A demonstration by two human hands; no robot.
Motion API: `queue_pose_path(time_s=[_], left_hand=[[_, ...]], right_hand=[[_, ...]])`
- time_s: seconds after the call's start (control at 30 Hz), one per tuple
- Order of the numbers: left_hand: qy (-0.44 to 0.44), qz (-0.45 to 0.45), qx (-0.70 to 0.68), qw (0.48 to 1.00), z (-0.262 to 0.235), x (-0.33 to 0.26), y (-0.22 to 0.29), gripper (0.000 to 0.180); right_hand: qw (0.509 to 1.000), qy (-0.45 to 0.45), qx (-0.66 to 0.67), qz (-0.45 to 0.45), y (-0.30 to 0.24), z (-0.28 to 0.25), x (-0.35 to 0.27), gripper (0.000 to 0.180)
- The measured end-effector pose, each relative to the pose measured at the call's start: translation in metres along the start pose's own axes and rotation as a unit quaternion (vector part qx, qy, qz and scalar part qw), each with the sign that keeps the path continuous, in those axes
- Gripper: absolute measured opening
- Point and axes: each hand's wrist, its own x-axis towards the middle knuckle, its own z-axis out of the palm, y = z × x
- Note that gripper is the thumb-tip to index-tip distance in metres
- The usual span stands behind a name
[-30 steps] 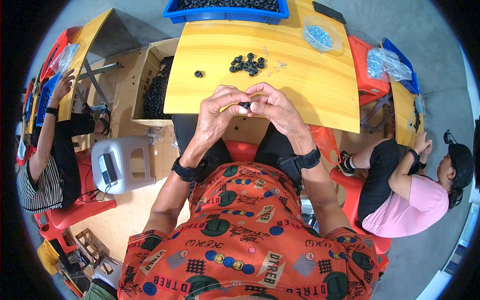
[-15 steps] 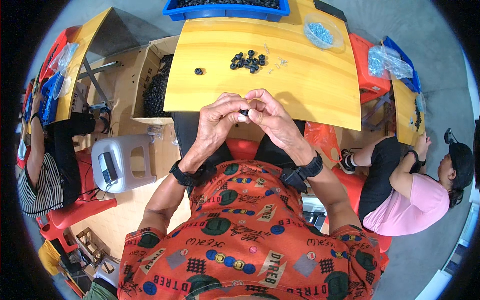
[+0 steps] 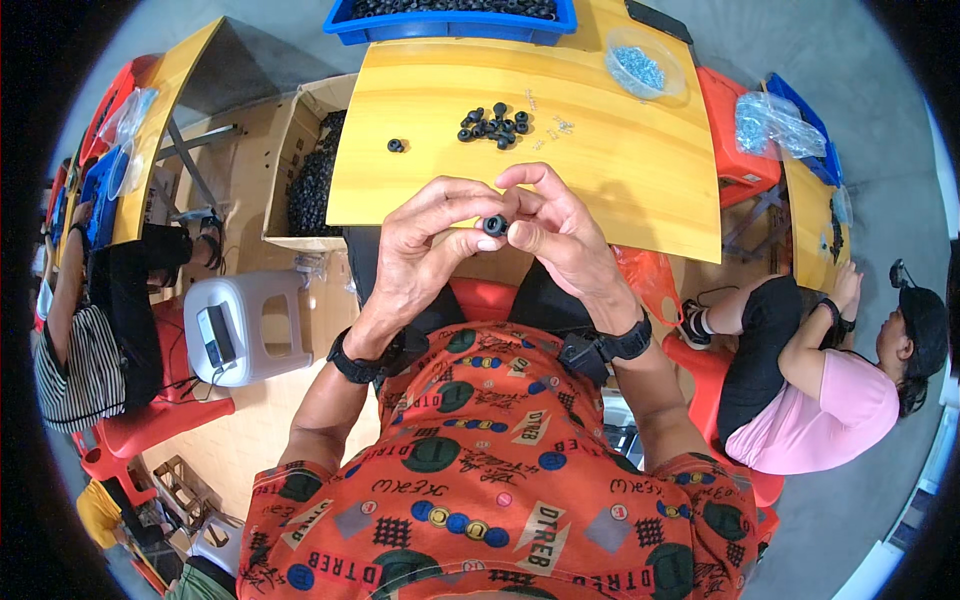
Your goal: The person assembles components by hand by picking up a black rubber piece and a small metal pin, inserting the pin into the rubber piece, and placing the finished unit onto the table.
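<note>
From the head camera we see our left hand and right hand raised together in front of the chest, both closed on one small black ring; the fingertips of each hand pinch it from its own side, so the ring sits between the two hands, just short of the near edge of the yellow table; beyond the hands, near the middle of the table, lies a small heap of black rings, with one single ring apart to the left of it; further off stands a blue bin at the far edge; beyond the right hand, at the far right of the table, sits a clear bag of small blue parts; to the left of the left hand, beside the table, an open cardboard box holds dark parts.
</note>
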Motion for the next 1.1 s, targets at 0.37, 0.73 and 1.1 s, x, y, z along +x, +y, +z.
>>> queue_pose_path(time_s=[0.37,0.73,1.1], left_hand=[[0.01,0.016,-0.044,0.999,0.006,-0.001,-0.003,0.021],[-0.007,-0.019,-0.057,0.998,0.012,-0.02,-0.023,0.018],[0.288,-0.108,0.067,0.949,-0.041,-0.013,-0.073,0.019]], right_hand=[[0.99,-0.034,-0.123,-0.06,-0.011,0.006,0.004,0.04],[0.997,0.068,-0.042,-0.015,0.024,0.012,-0.011,0.035],[0.933,0.133,-0.331,-0.055,0.04,-0.012,0.009,0.037]])
